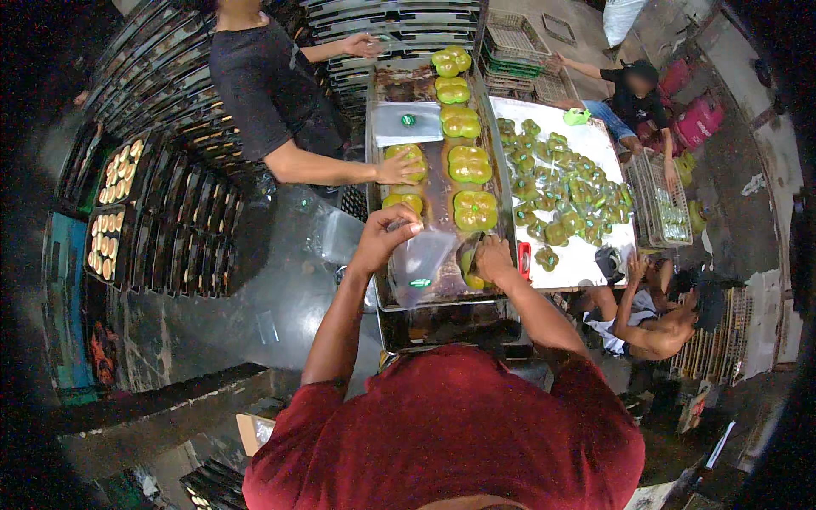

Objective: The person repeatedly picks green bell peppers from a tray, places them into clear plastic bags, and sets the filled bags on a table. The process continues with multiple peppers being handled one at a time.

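My left hand (390, 234) has its thumb and fingertips pinched together at the upper edge of a clear plastic bag (417, 258) with a green printed mark. Whether the film is between the fingertips is hard to see. My right hand (495, 258) grips the right side of a green, glossy, lobed bun (470, 269) near the tray's front edge. A dark patch shows by the fingers, too unclear to name. Beyond it, a column of similar buns (475, 210) runs up the long metal tray (440, 159). Another bun (403, 203) lies just past my left hand.
Across the tray, a person in black (268, 95) touches a bun beside flat plastic bags (408, 124). Bagged buns (554, 178) cover the white table (605, 134) at right, with a red tool (524, 259). Two people sit beyond, near a crate (660, 197). Tray racks (185, 217) stand left.
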{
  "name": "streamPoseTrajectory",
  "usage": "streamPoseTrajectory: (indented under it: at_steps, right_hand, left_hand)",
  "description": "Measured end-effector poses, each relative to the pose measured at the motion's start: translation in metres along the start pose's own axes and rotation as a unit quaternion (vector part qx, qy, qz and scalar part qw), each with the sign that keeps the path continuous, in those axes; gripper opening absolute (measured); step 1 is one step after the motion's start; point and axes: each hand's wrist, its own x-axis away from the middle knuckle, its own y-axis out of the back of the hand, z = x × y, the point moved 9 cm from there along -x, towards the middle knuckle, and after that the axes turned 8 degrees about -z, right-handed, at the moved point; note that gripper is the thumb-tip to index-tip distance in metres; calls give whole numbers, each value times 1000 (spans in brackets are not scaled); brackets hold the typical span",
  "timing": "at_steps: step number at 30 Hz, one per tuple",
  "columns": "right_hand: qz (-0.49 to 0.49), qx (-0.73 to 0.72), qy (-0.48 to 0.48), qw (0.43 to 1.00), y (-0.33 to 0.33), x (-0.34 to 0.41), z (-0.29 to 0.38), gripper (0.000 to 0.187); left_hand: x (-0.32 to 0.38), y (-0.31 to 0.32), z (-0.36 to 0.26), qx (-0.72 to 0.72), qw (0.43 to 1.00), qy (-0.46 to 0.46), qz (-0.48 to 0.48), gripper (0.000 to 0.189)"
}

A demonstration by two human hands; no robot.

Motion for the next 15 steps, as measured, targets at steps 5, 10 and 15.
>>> streamPoseTrajectory:
  at_steps: [5, 10, 15]
  right_hand:
    - [52, -237, -1, 970, 29, 21, 4, 69]
    - [-173, -741, 39, 647, 151, 52, -19, 77]
    - [-354, -724, 145, 574, 255, 97, 10, 71]
  left_hand:
    - [-1, -7, -29, -83, 990, -97, 51, 13]
    - [8, -20, -41, -157, 968, -102, 169, 13]
    - [14, -44, -37, -133, 957, -46, 254, 12]
